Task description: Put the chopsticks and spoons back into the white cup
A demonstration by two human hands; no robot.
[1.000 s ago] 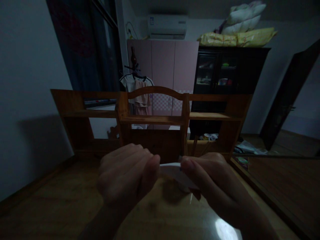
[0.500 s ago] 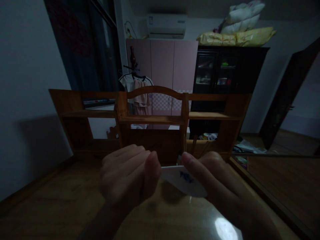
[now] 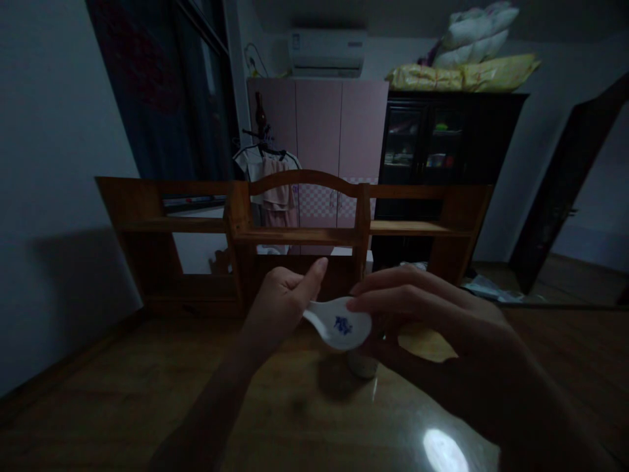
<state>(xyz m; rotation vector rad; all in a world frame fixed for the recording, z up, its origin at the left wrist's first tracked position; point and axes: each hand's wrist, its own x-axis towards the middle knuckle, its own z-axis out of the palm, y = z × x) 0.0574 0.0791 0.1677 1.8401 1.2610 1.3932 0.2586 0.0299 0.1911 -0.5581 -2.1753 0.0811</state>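
A white ceramic soup spoon (image 3: pixel 339 326) with a blue printed motif is held up over the wooden table (image 3: pixel 275 419), its bowl facing me. My left hand (image 3: pixel 282 305) is closed round the spoon's handle, with the thumb pointing up. On the other side, my right hand (image 3: pixel 432 321) has its fingertips on the bowl's upper rim. Its thumb is bent in near the bowl's lower right edge, where the contact is partly hidden. Behind and below the spoon stands a pale cup-like container (image 3: pixel 363 365), mostly covered by the spoon and my right hand.
A wooden shelf unit (image 3: pixel 299 235) runs along the table's far side. Beyond it are a pink wardrobe (image 3: pixel 319 131), a black cabinet (image 3: pixel 452 144) and hanging clothes (image 3: pixel 275 183). Bright light reflects off the tabletop at the lower right. The room is dim.
The spoon has turned so its bowl shows more fully. My left hand has shifted its hold, thumb now up along the handle. My right hand has moved right, fingers spreading over the bowl's rim.
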